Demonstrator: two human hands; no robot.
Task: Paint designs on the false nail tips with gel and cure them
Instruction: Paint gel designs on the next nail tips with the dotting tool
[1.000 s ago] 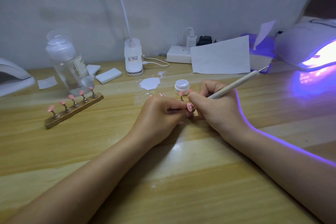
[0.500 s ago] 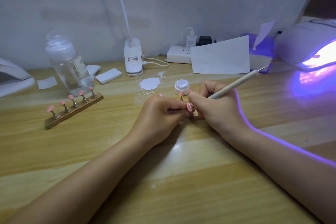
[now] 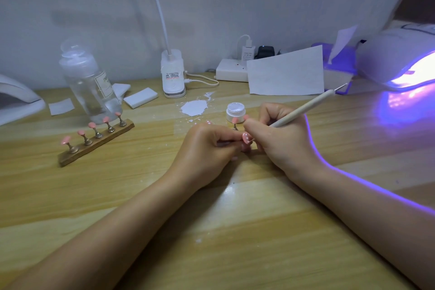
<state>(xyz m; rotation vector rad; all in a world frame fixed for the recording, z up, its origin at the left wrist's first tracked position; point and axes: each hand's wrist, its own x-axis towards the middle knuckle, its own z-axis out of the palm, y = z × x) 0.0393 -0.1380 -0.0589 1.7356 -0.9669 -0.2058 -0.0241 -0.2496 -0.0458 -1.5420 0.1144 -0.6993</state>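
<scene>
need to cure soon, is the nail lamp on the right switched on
On: the nail lamp glows violet inside its opening and casts purple light onto the table.

Only a fragment, "JM", could be made out on the label of the clear plastic pump bottle [image 3: 90, 82]. Red print on the white clip lamp base [image 3: 172, 75] was too blurred to be read.

I count five pink nail tips [image 3: 92, 124] on the stand [image 3: 97, 142], one jar [image 3: 236, 112], one bottle [image 3: 90, 82], two lamps [image 3: 400, 54].
</scene>
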